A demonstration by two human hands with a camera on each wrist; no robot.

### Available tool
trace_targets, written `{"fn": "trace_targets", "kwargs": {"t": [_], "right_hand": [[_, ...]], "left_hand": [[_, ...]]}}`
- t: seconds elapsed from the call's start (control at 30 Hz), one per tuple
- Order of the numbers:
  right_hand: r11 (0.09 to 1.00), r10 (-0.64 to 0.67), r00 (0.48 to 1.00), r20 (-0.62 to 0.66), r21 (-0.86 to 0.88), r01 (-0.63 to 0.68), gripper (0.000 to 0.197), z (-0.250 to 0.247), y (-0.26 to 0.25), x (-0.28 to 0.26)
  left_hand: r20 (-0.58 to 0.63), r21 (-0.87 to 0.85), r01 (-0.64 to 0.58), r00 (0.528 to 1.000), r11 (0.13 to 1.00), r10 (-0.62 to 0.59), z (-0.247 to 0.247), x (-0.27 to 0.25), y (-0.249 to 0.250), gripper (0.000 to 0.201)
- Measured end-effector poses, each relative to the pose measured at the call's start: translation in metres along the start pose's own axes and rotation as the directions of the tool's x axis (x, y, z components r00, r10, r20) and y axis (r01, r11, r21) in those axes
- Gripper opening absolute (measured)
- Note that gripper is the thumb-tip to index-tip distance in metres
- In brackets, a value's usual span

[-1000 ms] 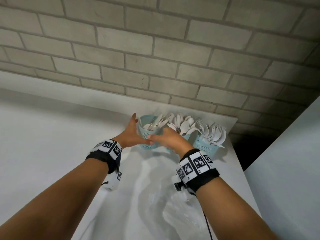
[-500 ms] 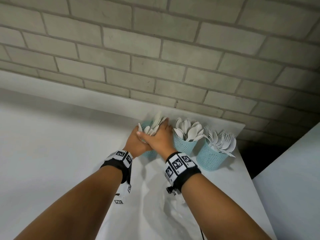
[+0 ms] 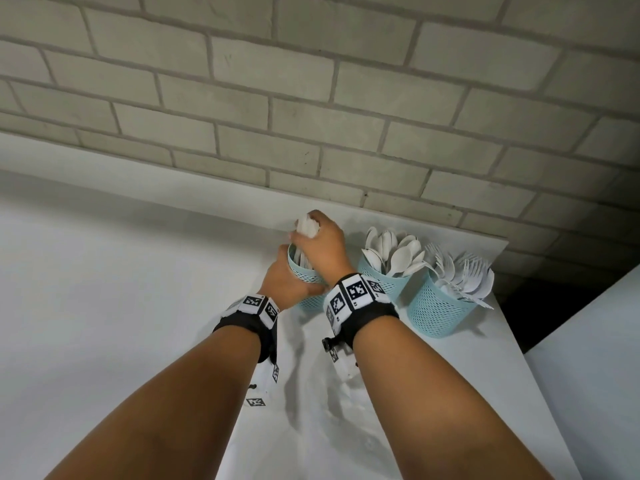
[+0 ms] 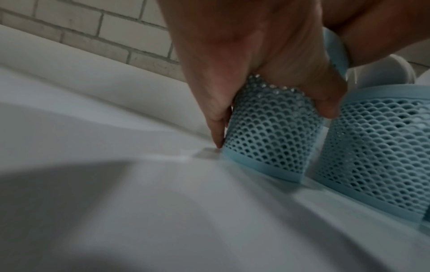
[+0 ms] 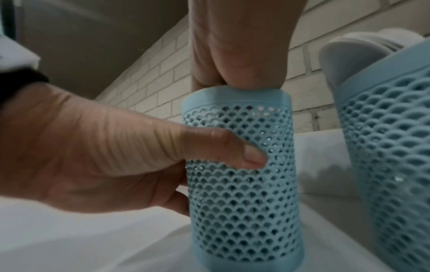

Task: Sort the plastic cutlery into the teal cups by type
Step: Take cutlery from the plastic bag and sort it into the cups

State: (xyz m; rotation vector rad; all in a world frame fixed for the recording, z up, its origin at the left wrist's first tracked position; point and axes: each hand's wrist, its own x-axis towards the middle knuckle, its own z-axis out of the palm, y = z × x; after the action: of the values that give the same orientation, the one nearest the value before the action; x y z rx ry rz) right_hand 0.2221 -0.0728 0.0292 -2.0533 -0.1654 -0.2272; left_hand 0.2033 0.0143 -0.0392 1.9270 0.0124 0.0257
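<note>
Three teal mesh cups stand in a row on the white table point(image 3: 138, 306) by the brick wall. My left hand point(image 3: 284, 284) grips the left cup point(image 3: 306, 277), its thumb point(image 5: 232, 150) pressed on the mesh point(image 4: 267, 147). My right hand point(image 3: 323, 245) sits on top of that cup's rim point(image 5: 237, 95) and holds a bundle of white cutlery point(image 3: 306, 226) that stands in it; its type is hidden. The middle cup point(image 3: 391, 287) holds spoons point(image 3: 394, 251). The right cup point(image 3: 436, 306) holds forks point(image 3: 460, 275).
The brick wall point(image 3: 311, 133) rises right behind the cups. The table's right edge runs just past the fork cup, with a dark gap point(image 3: 540, 306) and another white surface point(image 3: 588, 375) beyond. Crumpled clear plastic point(image 3: 346, 407) lies under my wrists.
My right hand moved from in front of the cups onto the left cup and gripped its cutlery. My left hand wrapped round that cup.
</note>
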Motion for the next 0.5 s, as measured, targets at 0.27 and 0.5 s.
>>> {"fn": "trace_targets", "kwargs": {"t": [0.27, 0.5], "right_hand": [[0.995, 0.038, 0.999, 0.024, 0.095, -0.040, 0.053, -0.010, -0.001, -0.001], [0.992, 0.097, 0.989, 0.108, -0.085, -0.088, 0.027, -0.006, -0.006, 0.006]], "left_hand": [[-0.021, -0.026, -0.052, 0.998, 0.998, 0.051, 0.001, 0.000, -0.002, 0.105], [-0.026, -0.010, -0.062, 0.998, 0.998, 0.061, 0.002, 0.001, -0.005, 0.103]]}}
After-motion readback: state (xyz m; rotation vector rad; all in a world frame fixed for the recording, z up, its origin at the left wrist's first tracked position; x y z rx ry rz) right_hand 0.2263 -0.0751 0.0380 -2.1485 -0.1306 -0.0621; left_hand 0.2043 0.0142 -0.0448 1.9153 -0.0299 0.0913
